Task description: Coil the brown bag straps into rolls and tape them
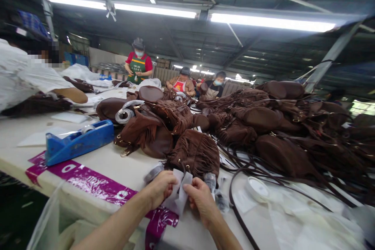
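Note:
Between my two hands is a piece of thin white wrapping paper (179, 199), pinched at its upper edges. My left hand (162, 188) closes on its left side, with the fingers curled. On the other side, my right hand (202, 199) grips the paper between thumb and fingers. Just beyond them lies a brown fringed bag (195, 150), with small gold rings at its near end. The paper overlaps that end of the bag. Wrapped parts (210, 181) in clear or grey film sit beside the bag; what is inside them I cannot make out.
A blue tape dispenser (79, 140) stands at left, behind purple printed tape (96, 181) along the table edge. Brown bags (263, 121) are heaped at right, with long straps (237, 195) trailing nearer. A white tape roll (258, 188) lies at right. Several people (139, 62) are across the table.

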`<state>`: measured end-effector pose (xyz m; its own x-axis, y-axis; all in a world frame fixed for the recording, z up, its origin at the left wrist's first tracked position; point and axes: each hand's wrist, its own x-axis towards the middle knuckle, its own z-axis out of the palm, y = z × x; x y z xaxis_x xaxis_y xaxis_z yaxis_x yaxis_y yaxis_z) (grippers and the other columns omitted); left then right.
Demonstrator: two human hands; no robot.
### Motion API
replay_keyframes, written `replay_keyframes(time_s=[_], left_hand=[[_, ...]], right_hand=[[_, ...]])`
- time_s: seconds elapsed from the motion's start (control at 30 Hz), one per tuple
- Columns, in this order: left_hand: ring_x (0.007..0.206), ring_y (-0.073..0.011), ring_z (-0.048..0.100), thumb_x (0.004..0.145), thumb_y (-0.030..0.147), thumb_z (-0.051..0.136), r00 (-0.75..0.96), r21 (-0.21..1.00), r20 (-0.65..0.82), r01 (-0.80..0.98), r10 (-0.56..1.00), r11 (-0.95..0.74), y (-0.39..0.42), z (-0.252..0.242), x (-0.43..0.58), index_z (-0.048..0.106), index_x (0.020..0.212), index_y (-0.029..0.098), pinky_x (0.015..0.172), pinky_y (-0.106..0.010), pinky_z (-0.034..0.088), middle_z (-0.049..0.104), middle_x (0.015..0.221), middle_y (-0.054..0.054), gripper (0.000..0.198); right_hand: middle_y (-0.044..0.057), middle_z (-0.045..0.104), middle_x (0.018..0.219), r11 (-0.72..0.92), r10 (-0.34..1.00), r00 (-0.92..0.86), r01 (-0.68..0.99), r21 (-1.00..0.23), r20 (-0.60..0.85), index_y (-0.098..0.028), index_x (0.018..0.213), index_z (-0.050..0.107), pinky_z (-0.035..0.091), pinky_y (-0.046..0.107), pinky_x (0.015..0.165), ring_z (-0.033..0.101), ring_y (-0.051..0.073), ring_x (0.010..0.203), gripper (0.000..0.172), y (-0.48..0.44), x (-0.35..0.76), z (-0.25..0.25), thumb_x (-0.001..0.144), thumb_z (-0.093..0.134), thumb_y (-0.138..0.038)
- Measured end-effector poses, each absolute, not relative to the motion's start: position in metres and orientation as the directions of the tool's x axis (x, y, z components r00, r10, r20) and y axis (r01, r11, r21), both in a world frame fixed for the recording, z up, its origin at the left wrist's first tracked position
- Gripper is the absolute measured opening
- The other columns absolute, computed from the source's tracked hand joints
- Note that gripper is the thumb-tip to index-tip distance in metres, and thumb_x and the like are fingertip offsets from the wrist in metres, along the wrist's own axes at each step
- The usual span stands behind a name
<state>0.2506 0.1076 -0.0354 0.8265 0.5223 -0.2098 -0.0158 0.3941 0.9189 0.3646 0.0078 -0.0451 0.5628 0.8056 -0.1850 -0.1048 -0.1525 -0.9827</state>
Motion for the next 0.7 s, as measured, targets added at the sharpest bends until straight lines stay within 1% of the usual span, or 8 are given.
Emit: replay_keyframes(time_s=[0.13, 0.2, 0.27, 0.37, 0.5, 0.57, 0.63, 0.7], left_hand=[[0.069, -0.0147, 0.059, 0.057, 0.029, 0.062, 0.898, 0.801, -0.214, -0.063, 0.384, 0.595, 0.113, -0.035, 0.243, 0.061, 0.079, 0.012, 0.070, -0.026, 0.047, 0.062, 0.075, -0.007, 0.028], [0.064, -0.0136, 0.058, 0.057, 0.026, 0.071, 0.908, 0.799, -0.213, -0.052, 0.362, 0.599, 0.113, -0.038, 0.245, 0.061, 0.080, 0.012, 0.066, -0.025, 0.047, 0.061, 0.071, -0.004, 0.028], [0.055, -0.0116, 0.055, 0.058, 0.030, 0.077, 0.894, 0.857, -0.212, -0.025, 0.395, 0.514, 0.110, -0.042, 0.252, 0.061, 0.077, 0.013, 0.056, -0.022, 0.043, 0.059, 0.065, -0.002, 0.031], [0.043, -0.0061, 0.042, 0.055, 0.040, 0.081, 0.840, 0.916, -0.216, -0.002, 0.498, 0.401, 0.107, -0.048, 0.263, 0.059, 0.071, 0.013, 0.042, -0.018, 0.028, 0.052, 0.055, 0.002, 0.039], [0.038, -0.0038, 0.027, 0.051, 0.047, 0.080, 0.757, 0.947, -0.231, 0.030, 0.611, 0.320, 0.103, -0.050, 0.272, 0.052, 0.065, 0.016, 0.039, -0.019, 0.016, 0.040, 0.046, 0.009, 0.043], [0.038, -0.0047, 0.027, 0.053, 0.050, 0.077, 0.722, 0.959, -0.220, 0.038, 0.656, 0.280, 0.101, -0.049, 0.273, 0.051, 0.065, 0.018, 0.039, -0.020, 0.016, 0.040, 0.047, 0.009, 0.043], [0.044, -0.0070, 0.035, 0.057, 0.051, 0.073, 0.687, 0.982, -0.151, 0.024, 0.710, 0.186, 0.100, -0.047, 0.273, 0.052, 0.066, 0.017, 0.042, -0.021, 0.024, 0.046, 0.053, 0.006, 0.041], [0.055, -0.0108, 0.044, 0.062, 0.051, 0.070, 0.665, 0.999, -0.040, 0.024, 0.745, 0.032, 0.101, -0.044, 0.272, 0.055, 0.066, 0.016, 0.050, -0.022, 0.033, 0.052, 0.061, 0.003, 0.038]], right_hand=[[-0.011, 0.041, 0.045, -0.098, 0.848, 0.509, -0.124, -0.987, -0.148, -0.020, 0.071, 0.051, 0.028, 0.017, 0.035, 0.035, 0.007, 0.038, 0.022, 0.009, 0.370, -0.044, 0.062, 0.068, -0.033], [-0.011, 0.044, 0.048, -0.080, 0.886, 0.444, -0.133, -0.988, -0.131, -0.020, 0.074, 0.053, 0.030, 0.017, 0.036, 0.037, 0.007, 0.039, 0.024, 0.010, 0.372, -0.043, 0.063, 0.069, -0.033], [-0.010, 0.047, 0.049, -0.086, 0.906, 0.404, -0.117, -0.989, -0.127, -0.020, 0.075, 0.052, 0.032, 0.017, 0.035, 0.039, 0.007, 0.039, 0.029, 0.011, 0.373, -0.043, 0.063, 0.072, -0.036], [-0.010, 0.050, 0.051, -0.098, 0.907, 0.409, -0.036, -0.995, -0.104, -0.021, 0.073, 0.047, 0.032, 0.017, 0.034, 0.041, 0.007, 0.038, 0.036, 0.015, 0.374, -0.043, 0.062, 0.076, -0.041], [-0.010, 0.048, 0.055, -0.058, 0.887, 0.462, 0.113, -0.992, 0.001, -0.022, 0.070, 0.045, 0.031, 0.017, 0.033, 0.043, 0.008, 0.041, 0.033, 0.017, 0.373, -0.045, 0.064, 0.074, -0.036], [-0.009, 0.049, 0.056, -0.023, 0.887, 0.461, 0.109, -0.994, 0.030, -0.022, 0.070, 0.046, 0.032, 0.018, 0.036, 0.045, 0.009, 0.045, 0.029, 0.014, 0.373, -0.044, 0.066, 0.072, -0.033], [-0.007, 0.051, 0.058, 0.006, 0.910, 0.413, 0.060, -0.998, 0.030, -0.021, 0.071, 0.049, 0.034, 0.018, 0.040, 0.047, 0.010, 0.049, 0.024, 0.007, 0.374, -0.039, 0.066, 0.070, -0.031], [-0.004, 0.054, 0.062, -0.024, 0.943, 0.329, -0.045, -0.999, -0.038, -0.019, 0.074, 0.055, 0.035, 0.018, 0.044, 0.051, 0.011, 0.055, 0.020, 0.001, 0.377, -0.031, 0.070, 0.066, -0.035]])
